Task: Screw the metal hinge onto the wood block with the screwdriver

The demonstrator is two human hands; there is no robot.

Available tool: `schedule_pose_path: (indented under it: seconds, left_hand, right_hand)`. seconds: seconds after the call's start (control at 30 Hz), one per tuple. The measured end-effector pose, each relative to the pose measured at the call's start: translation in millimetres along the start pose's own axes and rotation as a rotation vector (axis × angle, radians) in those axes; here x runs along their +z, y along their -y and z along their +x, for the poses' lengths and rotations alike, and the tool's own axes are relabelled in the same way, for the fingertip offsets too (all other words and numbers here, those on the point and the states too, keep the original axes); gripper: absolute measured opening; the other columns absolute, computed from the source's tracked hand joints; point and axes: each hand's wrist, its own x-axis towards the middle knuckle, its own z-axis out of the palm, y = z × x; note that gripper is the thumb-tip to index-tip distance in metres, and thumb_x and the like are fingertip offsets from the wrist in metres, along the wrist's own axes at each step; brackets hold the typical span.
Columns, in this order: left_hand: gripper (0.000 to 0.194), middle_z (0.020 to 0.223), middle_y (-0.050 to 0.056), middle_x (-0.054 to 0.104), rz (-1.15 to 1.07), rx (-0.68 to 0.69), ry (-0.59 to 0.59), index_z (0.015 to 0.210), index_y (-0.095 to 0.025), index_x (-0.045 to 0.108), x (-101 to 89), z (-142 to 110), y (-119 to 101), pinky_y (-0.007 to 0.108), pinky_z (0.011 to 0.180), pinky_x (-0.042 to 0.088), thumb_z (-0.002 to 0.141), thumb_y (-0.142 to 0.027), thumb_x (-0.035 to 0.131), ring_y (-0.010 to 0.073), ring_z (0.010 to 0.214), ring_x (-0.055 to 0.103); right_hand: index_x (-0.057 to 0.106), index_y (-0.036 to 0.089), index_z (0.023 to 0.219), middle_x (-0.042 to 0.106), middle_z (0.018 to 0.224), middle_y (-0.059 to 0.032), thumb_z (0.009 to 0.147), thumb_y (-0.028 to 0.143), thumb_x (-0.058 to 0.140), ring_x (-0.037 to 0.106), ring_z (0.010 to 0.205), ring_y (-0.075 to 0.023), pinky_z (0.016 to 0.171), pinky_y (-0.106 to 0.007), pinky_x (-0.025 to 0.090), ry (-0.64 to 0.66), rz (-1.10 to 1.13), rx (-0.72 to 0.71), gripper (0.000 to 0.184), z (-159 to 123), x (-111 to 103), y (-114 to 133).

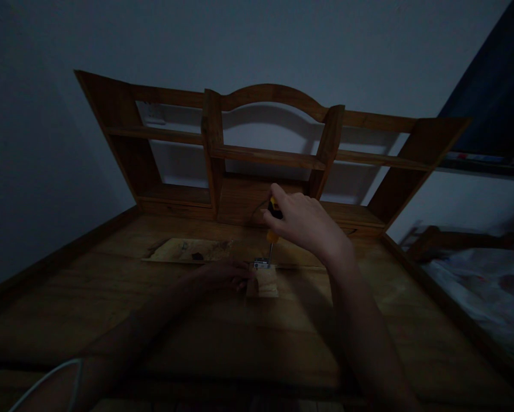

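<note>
My right hand (302, 220) is wrapped round the yellow and black handle of a screwdriver (274, 234), held upright with its shaft pointing down. The tip meets the right end of a small metal hinge (261, 263), which lies at the far edge of a small wooden block (265, 281). From the left, my left hand (231, 274) reaches in with bent fingers at the block and hinge. It lies in shadow, and I cannot tell how firmly its fingertips press there.
The wooden desk top (188, 337) carries a thin, stained wood board (188, 250) behind my left hand. A wooden shelf unit (265, 157) stands along the back against the wall. To the right, beyond the desk edge, lies a pale plastic-looking heap (484, 286).
</note>
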Motion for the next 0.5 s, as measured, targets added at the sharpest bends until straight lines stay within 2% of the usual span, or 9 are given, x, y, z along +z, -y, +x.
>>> schedule_pose_path:
  seconds: [0.1,0.2,0.33,0.5]
  left_hand:
    - [0.024,0.063,0.002,0.061,-0.056,-0.021,0.022,0.081,-0.01,0.07,0.0,0.3,0.9,0.02,0.052,0.037,0.076,-0.034,0.073,0.0077,0.053,0.049]
    - [0.024,0.067,0.003,0.063,-0.076,-0.027,0.023,0.082,-0.011,0.07,-1.1,2.1,2.0,0.02,0.051,0.037,0.075,-0.033,0.074,0.0079,0.054,0.05]
    - [0.024,0.062,0.002,0.061,-0.072,-0.027,0.025,0.078,-0.01,0.069,-1.3,3.1,1.0,0.019,0.05,0.037,0.073,-0.033,0.075,0.0076,0.052,0.049]
    - [0.022,0.059,0.0,0.059,-0.053,-0.027,0.03,0.079,-0.01,0.07,-1.2,1.6,0.0,0.019,0.05,0.037,0.075,-0.032,0.075,0.0073,0.051,0.049]
  right_hand:
    - [0.048,0.018,0.115,0.066,0.097,-0.0099,0.091,0.045,0.04,0.062,0.086,-0.0246,0.073,-0.033,0.039,-0.018,-0.009,0.005,0.038,-0.4,-0.6,0.1]
    - [0.048,0.019,0.114,0.064,0.104,-0.0092,0.088,0.038,0.043,0.061,0.09,-0.023,0.074,-0.031,0.039,0.002,0.054,-0.046,0.033,-1.4,-1.3,-0.8]
    - [0.048,0.018,0.113,0.066,0.092,-0.0084,0.09,0.039,0.038,0.061,0.082,-0.0236,0.07,-0.032,0.038,-0.005,0.018,-0.011,0.033,-1.6,-0.4,-1.2]
    - [0.047,0.018,0.114,0.063,0.107,-0.0103,0.087,0.039,0.043,0.06,0.091,-0.0236,0.075,-0.032,0.039,-0.011,0.082,-0.061,0.035,-0.6,1.1,-0.9]
